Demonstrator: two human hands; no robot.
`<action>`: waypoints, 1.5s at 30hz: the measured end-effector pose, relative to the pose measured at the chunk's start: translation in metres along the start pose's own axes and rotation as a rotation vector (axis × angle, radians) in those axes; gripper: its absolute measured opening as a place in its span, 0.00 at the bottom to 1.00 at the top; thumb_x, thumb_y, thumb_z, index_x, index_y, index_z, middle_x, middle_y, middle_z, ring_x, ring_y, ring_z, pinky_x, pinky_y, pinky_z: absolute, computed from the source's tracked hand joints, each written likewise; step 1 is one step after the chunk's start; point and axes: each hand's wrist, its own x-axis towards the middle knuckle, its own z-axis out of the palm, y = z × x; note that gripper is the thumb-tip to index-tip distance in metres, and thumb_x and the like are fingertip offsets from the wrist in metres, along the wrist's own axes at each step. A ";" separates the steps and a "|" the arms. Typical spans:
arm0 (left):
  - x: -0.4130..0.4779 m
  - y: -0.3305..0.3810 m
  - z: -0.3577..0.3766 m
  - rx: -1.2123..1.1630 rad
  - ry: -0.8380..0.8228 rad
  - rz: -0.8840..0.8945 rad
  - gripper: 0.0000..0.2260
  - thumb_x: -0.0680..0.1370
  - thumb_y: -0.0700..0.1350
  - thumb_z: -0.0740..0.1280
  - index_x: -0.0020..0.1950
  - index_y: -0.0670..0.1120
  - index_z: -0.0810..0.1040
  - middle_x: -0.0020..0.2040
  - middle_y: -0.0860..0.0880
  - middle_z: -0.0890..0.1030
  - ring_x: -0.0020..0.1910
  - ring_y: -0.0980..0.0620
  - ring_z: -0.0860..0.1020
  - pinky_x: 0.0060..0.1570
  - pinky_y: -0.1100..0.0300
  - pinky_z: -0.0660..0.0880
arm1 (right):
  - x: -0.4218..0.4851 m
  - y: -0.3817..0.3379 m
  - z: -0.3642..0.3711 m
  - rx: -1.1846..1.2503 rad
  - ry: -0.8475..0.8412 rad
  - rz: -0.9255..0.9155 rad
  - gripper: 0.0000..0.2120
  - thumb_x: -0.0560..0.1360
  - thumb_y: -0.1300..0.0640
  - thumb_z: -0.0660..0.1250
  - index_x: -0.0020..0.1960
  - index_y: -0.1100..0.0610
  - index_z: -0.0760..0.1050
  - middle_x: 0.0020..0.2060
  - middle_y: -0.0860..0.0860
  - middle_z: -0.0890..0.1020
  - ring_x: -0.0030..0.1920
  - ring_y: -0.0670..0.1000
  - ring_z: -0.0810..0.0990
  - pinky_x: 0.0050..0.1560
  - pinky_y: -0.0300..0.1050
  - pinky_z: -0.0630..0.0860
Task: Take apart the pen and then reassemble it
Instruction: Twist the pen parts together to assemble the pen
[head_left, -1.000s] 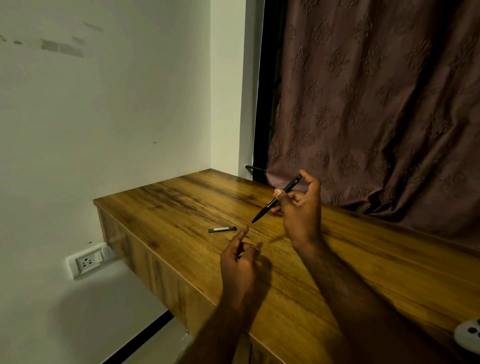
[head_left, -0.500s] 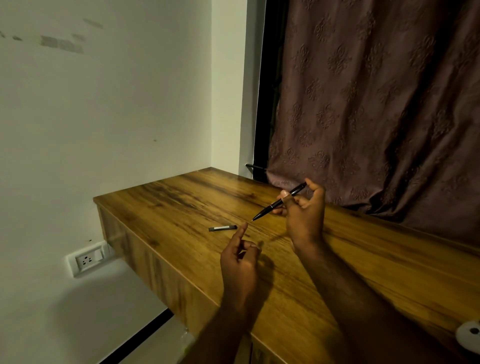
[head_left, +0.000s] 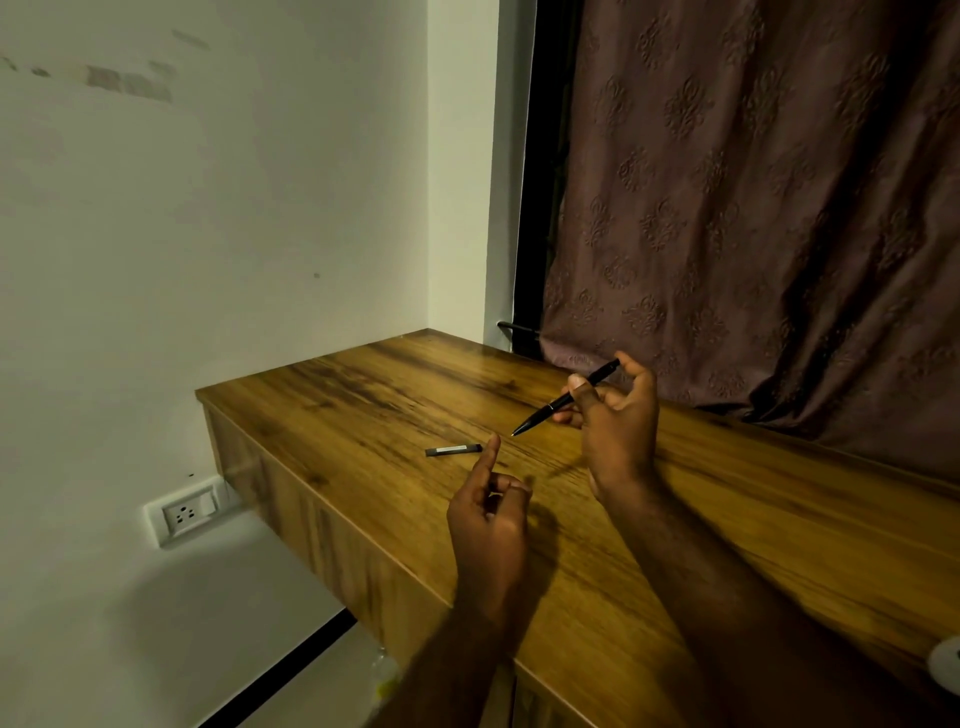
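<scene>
My right hand (head_left: 618, 415) holds a slim black pen (head_left: 550, 406) above the wooden table (head_left: 363, 415), with the tip pointing down and to the left. A short dark pen cap (head_left: 453, 450) with a pale strip lies flat on the tabletop, left of the pen tip. My left hand (head_left: 488, 514) hovers over the table's near edge, fingers loosely curled and index finger raised, holding nothing. Its index fingertip ends just right of the cap without touching it.
A white wall with a socket plate (head_left: 184, 514) is at the left below the table. A brown patterned curtain (head_left: 753, 208) hangs behind the table. A white round object (head_left: 946, 662) shows at the right edge.
My right hand with the pen has shifted slightly lower and the pen lies a bit flatter. The left hand and the cap have hardly moved.
</scene>
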 end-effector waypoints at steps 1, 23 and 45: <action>0.001 0.000 0.000 0.006 0.001 0.008 0.25 0.76 0.34 0.64 0.69 0.54 0.68 0.38 0.43 0.79 0.33 0.55 0.75 0.34 0.69 0.75 | 0.000 0.001 0.000 -0.004 0.001 -0.005 0.25 0.75 0.64 0.69 0.67 0.50 0.63 0.40 0.54 0.83 0.30 0.49 0.83 0.33 0.43 0.81; 0.002 -0.006 -0.002 0.009 0.018 0.028 0.25 0.76 0.33 0.63 0.66 0.59 0.70 0.37 0.41 0.80 0.33 0.52 0.76 0.35 0.68 0.75 | -0.001 -0.002 -0.001 0.025 0.026 -0.021 0.23 0.75 0.65 0.69 0.63 0.49 0.64 0.36 0.53 0.84 0.29 0.52 0.83 0.33 0.47 0.82; 0.002 -0.006 -0.002 0.001 0.023 0.040 0.26 0.75 0.33 0.64 0.59 0.64 0.74 0.35 0.46 0.80 0.32 0.55 0.76 0.35 0.69 0.75 | -0.007 0.003 0.002 -0.014 0.027 -0.024 0.23 0.75 0.63 0.69 0.64 0.48 0.64 0.38 0.53 0.83 0.29 0.50 0.83 0.31 0.42 0.80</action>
